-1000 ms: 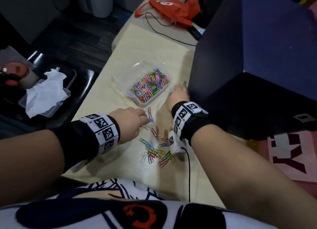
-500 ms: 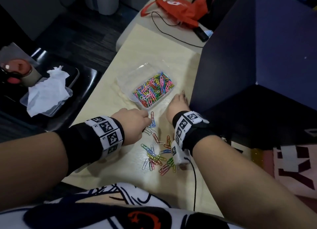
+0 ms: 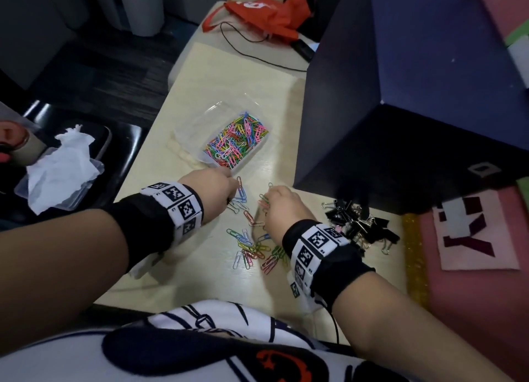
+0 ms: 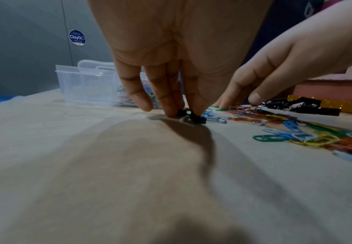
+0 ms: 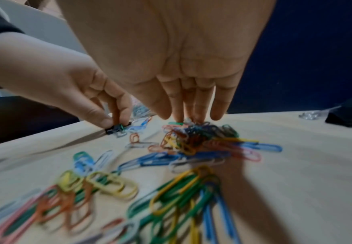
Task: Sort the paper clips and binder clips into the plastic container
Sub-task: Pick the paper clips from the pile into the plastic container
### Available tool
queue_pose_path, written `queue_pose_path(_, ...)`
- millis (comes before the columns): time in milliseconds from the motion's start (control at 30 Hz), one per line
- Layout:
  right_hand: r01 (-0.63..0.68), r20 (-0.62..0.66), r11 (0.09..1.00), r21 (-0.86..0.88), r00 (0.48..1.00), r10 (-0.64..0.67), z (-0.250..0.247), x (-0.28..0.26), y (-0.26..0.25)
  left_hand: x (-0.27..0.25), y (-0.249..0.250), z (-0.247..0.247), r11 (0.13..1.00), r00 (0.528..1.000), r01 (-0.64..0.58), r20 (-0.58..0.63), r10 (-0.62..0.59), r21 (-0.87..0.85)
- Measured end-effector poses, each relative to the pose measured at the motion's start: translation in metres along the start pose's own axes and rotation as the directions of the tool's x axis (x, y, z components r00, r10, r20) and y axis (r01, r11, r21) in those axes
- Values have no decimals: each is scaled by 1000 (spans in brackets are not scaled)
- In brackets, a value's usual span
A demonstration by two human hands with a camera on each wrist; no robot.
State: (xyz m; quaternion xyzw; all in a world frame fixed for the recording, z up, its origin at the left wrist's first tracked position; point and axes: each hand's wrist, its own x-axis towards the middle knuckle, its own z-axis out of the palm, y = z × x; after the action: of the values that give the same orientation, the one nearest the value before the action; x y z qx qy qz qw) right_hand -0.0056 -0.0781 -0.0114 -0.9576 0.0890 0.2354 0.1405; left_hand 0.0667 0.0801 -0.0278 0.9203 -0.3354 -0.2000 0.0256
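In the middle of the head view, on the pale table (image 3: 200,95), both hands were down among the loose paper clips (image 3: 252,247), which lay scattered in the lower centre of the frame, just below the clear plastic container (image 3: 200,129). The container sat a little above the hands and already held a thick heap of coloured clips in its right half. The left hand (image 3: 211,192) had its thumb and fingertips (image 4: 170,112) pinched together on a small black clip (image 4: 191,116) lying flat on the table, seen clearly in the left wrist view. The right hand (image 3: 282,209) had its fingers straight and pointing down, tips touching a tangle of coloured clips; whether it had actually caught one I could not tell. A pile of black binder clips (image 3: 360,224) lay to the right of the right wrist, against the foot of a dark box (image 3: 400,109), apparently not yet sorted. The step in hand looked like gathering from the table, well into the paper-clip part of the job. The next move would call for lifting each pinch cleanly, since thin wire clips snag on their neighbours, then carrying it the short way up to the container and dropping it in the proper section.
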Motion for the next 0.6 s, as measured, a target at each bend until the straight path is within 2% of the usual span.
queue_pose_path(100, 8, -86, 996, -91, 996, -16, -7, -1, -1, -1, -4, 4, 1000, 1000, 13, -13, -13, 13)
queue_pose_path(167, 68, -118, 994, -84, 990, -78, -9, 2, -5, -3, -7, 8, 999, 999, 30, -23, -30, 10)
queue_pose_path(233, 172, -70, 982, -75, 982, -177, -7, 9, -11, -6, -9, 10, 999, 997, 54, -47, -55, -5)
queue_pose_path(300, 264, 38, 960, -92, 965, -261, -2, 14, -14, -9, -10, 10, 996, 994, 86, -59, -88, -26)
queue_pose_path(367, 307, 128, 942, -133, 948, -291, 4, 13, -12, -11, -9, 9, 994, 992, 104, -65, -106, -20)
queue_pose_path(467, 314, 131, 929, -195, 947, -292, 11, 3, -3, -15, -9, 2, 987, 987, 159, -27, -159, 10)
queue_pose_path(600, 238, 42, 943, -235, 971, -234, 13, -7, 2, -18, -11, -6, 966, 964, 249, 82, -254, 65)
